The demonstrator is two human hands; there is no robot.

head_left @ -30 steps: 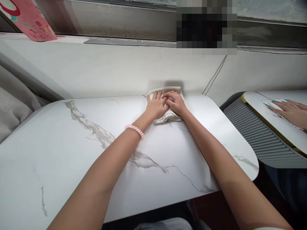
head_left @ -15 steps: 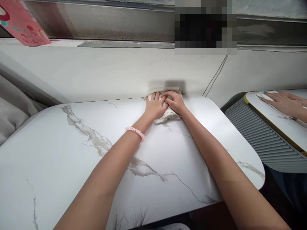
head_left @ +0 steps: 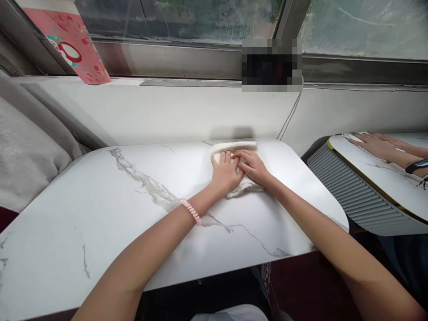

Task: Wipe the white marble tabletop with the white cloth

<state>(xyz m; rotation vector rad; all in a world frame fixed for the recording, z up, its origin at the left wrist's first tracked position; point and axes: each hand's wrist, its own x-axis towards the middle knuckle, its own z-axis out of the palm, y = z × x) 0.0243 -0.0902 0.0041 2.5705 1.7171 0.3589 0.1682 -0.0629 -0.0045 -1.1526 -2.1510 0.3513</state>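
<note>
A white cloth (head_left: 246, 189) lies bunched on the white marble-patterned table (head_left: 214, 249), close to its far edge by the wall. On top of it, my left hand (head_left: 226, 173) presses down flat, fingers spread and pointing away from me. A pink coiled band (head_left: 191, 211) circles my left wrist. My right hand (head_left: 251, 166) rests on the cloth beside it, palm down with slightly bent fingers, their tips meeting the left hand. The palms hide the middle of the cloth, while its far fold and near edge show.
Grey curtain fabric (head_left: 30, 147) hangs at the left. A pink printed paper (head_left: 76, 49) leans at the window. Two cords (head_left: 290, 115) run down the wall. At right, another person's hands (head_left: 381, 146) lie on a cloth on a second table (head_left: 368, 174) with a ribbed grey side.
My view has tilted up, bringing in more window. The cloth and both hands have slid from against the wall back towards me, uncovering some tabletop behind.
</note>
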